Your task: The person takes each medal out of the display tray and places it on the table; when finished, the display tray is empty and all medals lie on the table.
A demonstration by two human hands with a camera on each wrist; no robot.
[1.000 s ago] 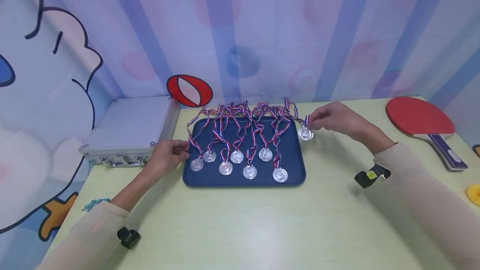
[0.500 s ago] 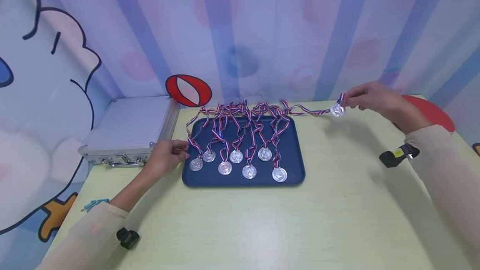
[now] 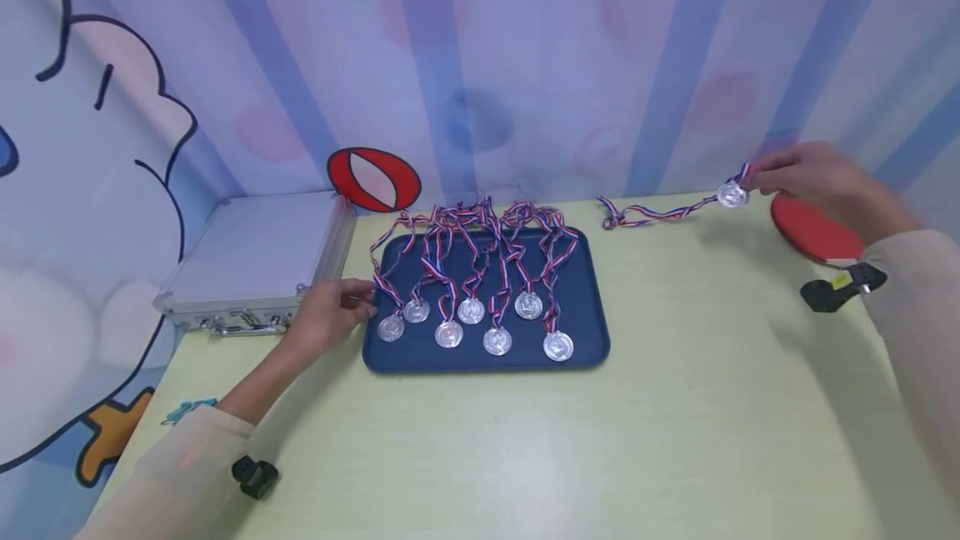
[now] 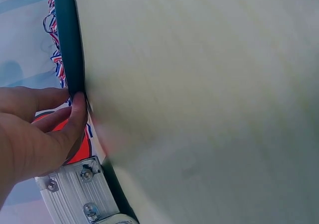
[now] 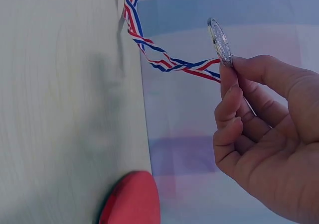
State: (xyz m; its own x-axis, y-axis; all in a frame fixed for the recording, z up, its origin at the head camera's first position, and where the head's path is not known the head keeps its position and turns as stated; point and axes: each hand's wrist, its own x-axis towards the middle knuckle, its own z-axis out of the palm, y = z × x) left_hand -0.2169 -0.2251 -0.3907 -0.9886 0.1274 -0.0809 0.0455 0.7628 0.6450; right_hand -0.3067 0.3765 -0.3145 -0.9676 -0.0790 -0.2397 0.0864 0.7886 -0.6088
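Observation:
My right hand (image 3: 813, 182) pinches a silver medal (image 3: 732, 194) near its edge, above the table's back right. Its red, white and blue ribbon (image 3: 667, 213) trails left from the fingers, apart from the tray. In the right wrist view the medal (image 5: 219, 41) stands edge-on between thumb and forefinger. My left hand (image 3: 330, 315) grips the left rim of a dark blue tray (image 3: 480, 361); the left wrist view has thumb and fingers at the tray's edge (image 4: 72, 50). Several silver medals (image 3: 558, 346) lie in the tray, their ribbons (image 3: 468, 215) bunched over its back rim.
A silver aluminium case (image 3: 258, 244) stands left of the tray. At the right, a red table tennis bat (image 3: 810, 232) lies partly hidden behind my right hand and sleeve. Small teal items (image 3: 187, 411) sit by my left forearm. A printed curtain (image 3: 525, 65) hangs behind the table.
My right hand has carried the medal right and back from the tray's right edge, drawing its ribbon off the bunch. My left hand has stayed at the tray's left rim.

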